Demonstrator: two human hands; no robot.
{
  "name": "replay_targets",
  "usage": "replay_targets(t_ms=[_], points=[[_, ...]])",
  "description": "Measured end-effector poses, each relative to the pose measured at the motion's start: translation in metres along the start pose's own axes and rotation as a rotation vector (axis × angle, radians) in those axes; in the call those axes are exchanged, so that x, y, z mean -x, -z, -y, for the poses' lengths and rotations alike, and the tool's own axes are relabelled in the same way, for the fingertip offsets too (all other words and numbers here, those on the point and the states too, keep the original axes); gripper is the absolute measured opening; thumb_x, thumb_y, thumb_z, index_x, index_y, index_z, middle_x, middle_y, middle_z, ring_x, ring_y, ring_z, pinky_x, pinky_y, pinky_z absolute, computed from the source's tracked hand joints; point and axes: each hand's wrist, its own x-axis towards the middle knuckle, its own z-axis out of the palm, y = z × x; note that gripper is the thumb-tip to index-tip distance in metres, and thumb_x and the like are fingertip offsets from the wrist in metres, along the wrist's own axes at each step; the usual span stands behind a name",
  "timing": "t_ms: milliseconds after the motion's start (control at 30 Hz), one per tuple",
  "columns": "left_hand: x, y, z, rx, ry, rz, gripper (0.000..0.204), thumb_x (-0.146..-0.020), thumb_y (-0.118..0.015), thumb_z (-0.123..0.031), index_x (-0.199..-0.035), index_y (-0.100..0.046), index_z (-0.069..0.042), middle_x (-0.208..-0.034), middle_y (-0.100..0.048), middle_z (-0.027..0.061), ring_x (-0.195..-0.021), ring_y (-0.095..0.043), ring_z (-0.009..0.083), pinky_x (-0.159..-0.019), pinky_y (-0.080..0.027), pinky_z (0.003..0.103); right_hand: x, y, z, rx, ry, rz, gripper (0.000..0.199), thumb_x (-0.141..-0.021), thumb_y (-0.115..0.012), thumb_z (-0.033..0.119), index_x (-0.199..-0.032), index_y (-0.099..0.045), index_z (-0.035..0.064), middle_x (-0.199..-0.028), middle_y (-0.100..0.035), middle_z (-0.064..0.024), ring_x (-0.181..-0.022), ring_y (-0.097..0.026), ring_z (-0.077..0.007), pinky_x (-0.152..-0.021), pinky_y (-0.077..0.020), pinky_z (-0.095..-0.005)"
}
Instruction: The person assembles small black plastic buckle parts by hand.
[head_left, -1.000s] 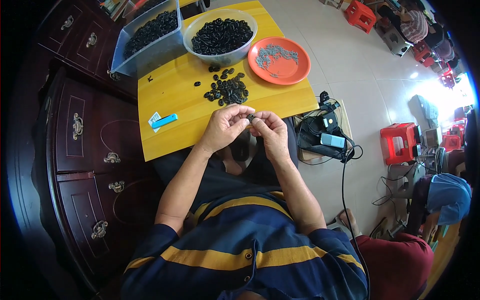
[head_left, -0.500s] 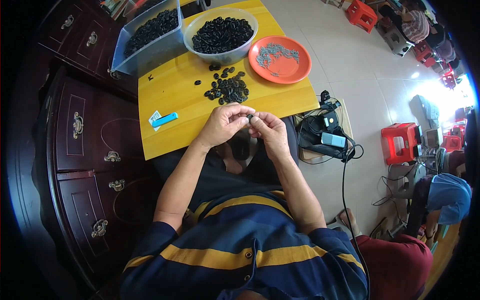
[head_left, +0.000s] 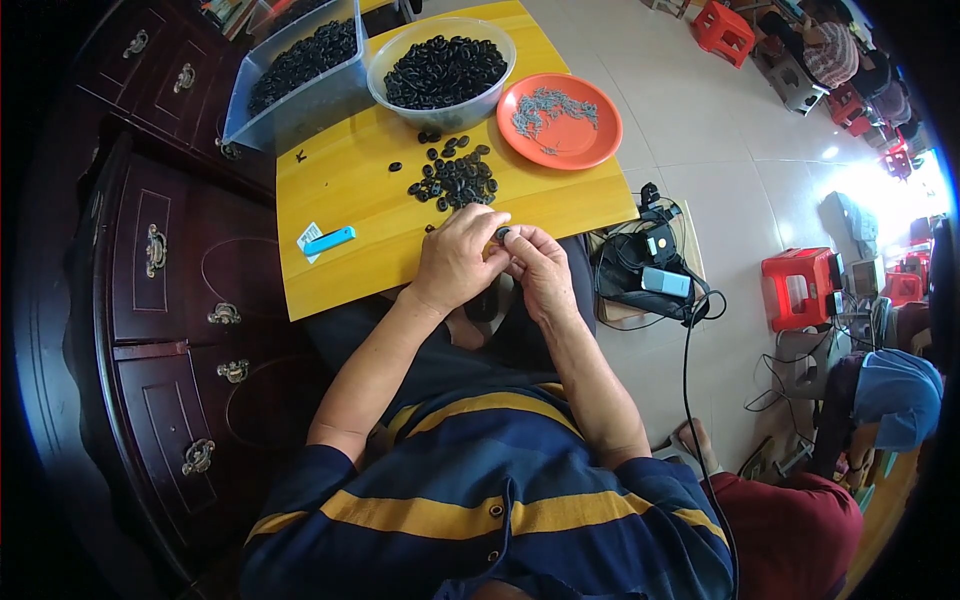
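At the near edge of the yellow table, my two hands meet. Between the thumb and finger of my right hand [head_left: 541,272] is a small black oval piece [head_left: 502,233]. My left hand [head_left: 455,258] is closed beside it, its fingertips against the right hand; anything in its pinch is hidden. Just beyond them lies a loose pile of black oval pieces with holes [head_left: 458,180]. An orange plate [head_left: 590,148] at the right holds small grey slivers [head_left: 545,108]. Behind the pile stands a clear round bowl [head_left: 440,118] heaped with more black pieces.
A clear rectangular bin [head_left: 300,125] of black pieces stands far left. A blue-handled tool [head_left: 330,240] rests on the yellow table [head_left: 345,195]. Dark wooden drawers [head_left: 160,250] flank the left side. Right of the table are a black bag with cables [head_left: 640,255] and a red stool [head_left: 797,287].
My left hand has shifted slightly right and turned, its back now facing up more. The black piece stays in the right hand's pinch.
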Motion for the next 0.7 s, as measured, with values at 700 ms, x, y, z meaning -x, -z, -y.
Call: replay_targets(t_ms=[700], points=[[-0.003, 0.001, 0.008, 0.179, 0.033, 0.103, 0.029, -0.078, -0.077, -0.004, -0.106, -0.069, -0.003, -0.099, -0.069, 0.0119, -0.084, -0.069, 0.029, -0.073, -0.056, 0.035, -0.003, 0.008, 0.002, -0.019, -0.057, -0.002, 0.015, -0.1, -0.062, 0.018, -0.101, -0.067, 0.0045, -0.085, -0.07, -0.0032, -0.074, -0.067, -0.01, -0.069, -0.0561, -0.0243]])
